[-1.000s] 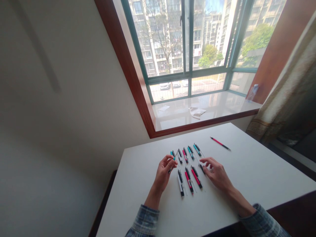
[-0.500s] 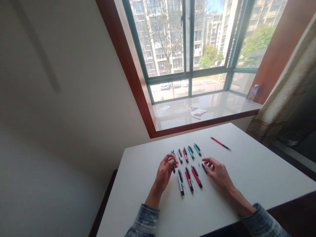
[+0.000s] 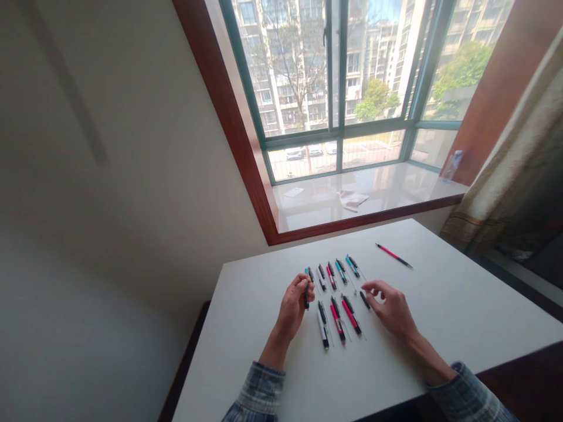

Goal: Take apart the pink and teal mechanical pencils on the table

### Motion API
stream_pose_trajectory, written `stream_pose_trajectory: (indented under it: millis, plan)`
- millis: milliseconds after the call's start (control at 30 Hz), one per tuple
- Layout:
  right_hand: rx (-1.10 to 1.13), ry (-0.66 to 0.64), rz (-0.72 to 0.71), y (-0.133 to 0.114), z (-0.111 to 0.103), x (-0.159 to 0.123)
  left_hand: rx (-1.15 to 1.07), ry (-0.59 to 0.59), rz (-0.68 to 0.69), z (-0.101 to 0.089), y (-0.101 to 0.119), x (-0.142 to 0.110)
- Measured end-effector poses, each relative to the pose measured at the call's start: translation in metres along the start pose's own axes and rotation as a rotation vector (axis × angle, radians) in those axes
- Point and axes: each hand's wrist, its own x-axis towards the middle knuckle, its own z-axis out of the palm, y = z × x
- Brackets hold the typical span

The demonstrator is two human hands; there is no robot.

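My left hand (image 3: 294, 300) is closed around a slim dark pen part (image 3: 307, 300), held upright just above the table; the fingers cover much of it. Just beyond those fingertips, a teal pen piece (image 3: 307, 271) shows partly. My right hand (image 3: 389, 306) hovers low with thumb and fingers apart, holding nothing. Its thumb is beside a short black pen part (image 3: 365, 300) on the table; whether they touch I cannot tell. Between the hands, disassembled pens lie in two rows, among them a white barrel (image 3: 322, 329), a red barrel (image 3: 350, 317) and a teal barrel (image 3: 352, 267).
A red and black pen (image 3: 394, 255) lies apart at the far right of the white table (image 3: 264, 281). Thin refills and small tips lie among the pen parts. Behind the table is a window sill (image 3: 308, 214) with a cloth (image 3: 353, 199) and a clear bottle (image 3: 452, 166).
The dark part in my left hand has tilted and shifted slightly left. My right hand has moved a little to the right, showing more of the short black part.
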Motion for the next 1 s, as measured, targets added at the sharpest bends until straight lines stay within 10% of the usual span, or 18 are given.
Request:
stream_pose_trajectory:
  millis: [567, 1000]
  plan:
    - [0.09, -0.04, -0.053, -0.009, -0.002, 0.001, 0.28, -0.085, 0.046, -0.003, -0.007, -0.001]
    - [0.784, -0.21, 0.065, -0.067, 0.029, -0.016, 0.512, -0.298, 0.042, 0.006, -0.006, -0.006]
